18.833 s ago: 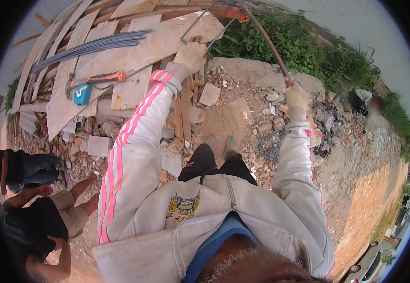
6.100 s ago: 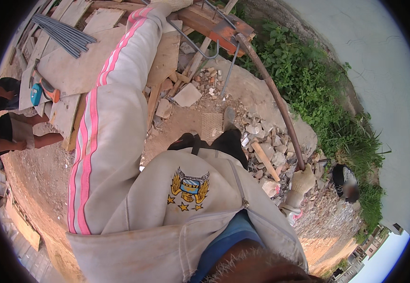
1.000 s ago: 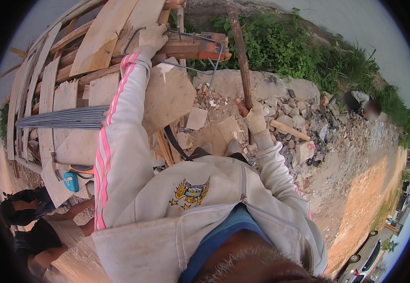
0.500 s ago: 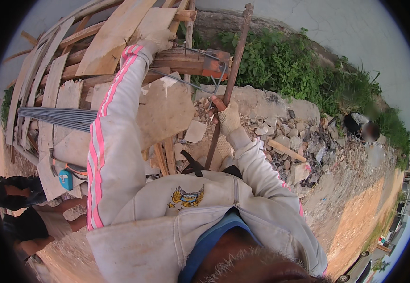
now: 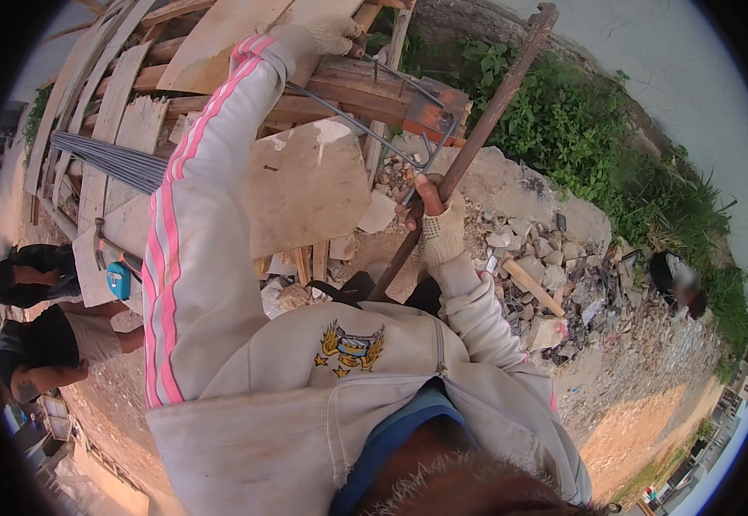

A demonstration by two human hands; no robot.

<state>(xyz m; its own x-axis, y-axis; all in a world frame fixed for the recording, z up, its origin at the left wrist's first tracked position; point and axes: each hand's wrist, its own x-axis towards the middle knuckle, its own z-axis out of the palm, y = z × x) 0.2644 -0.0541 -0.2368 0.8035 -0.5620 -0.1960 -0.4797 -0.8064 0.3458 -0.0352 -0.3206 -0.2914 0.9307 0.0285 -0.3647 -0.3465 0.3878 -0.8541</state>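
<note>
My left hand [image 5: 332, 36], in a light knit glove with bare fingertips, reaches far forward and closes around one end of a bent steel rod [image 5: 348, 118]. The thin dark rod forms an angular loop, its corners at a rusty orange-red metal block [image 5: 434, 107] on a thick wooden beam [image 5: 352, 89]. A long rusty metal bar [image 5: 504, 99] slants past the block's right side. My right hand [image 5: 437, 215], gloved the same way, wraps around that bar below the block. Its bare thumb and fingers lie close to a lower end of the bent rod; whether they touch it I cannot tell.
Several straight steel rods [image 5: 109, 161] lie on planks at left, near a hammer [image 5: 100, 243] and a teal tape measure [image 5: 118, 280]. A plywood sheet [image 5: 305, 185] covers the beam's near side. Rubble [image 5: 554, 301] and weeds [image 5: 580, 129] spread rightward. Two people [image 5: 43, 348] are at left, another [image 5: 677, 282] far right.
The view has shifted, moving the scene rightward. The rusty bar leans further right at its far end, and my right hand has moved with it. My left hand keeps its hold on the rod.
</note>
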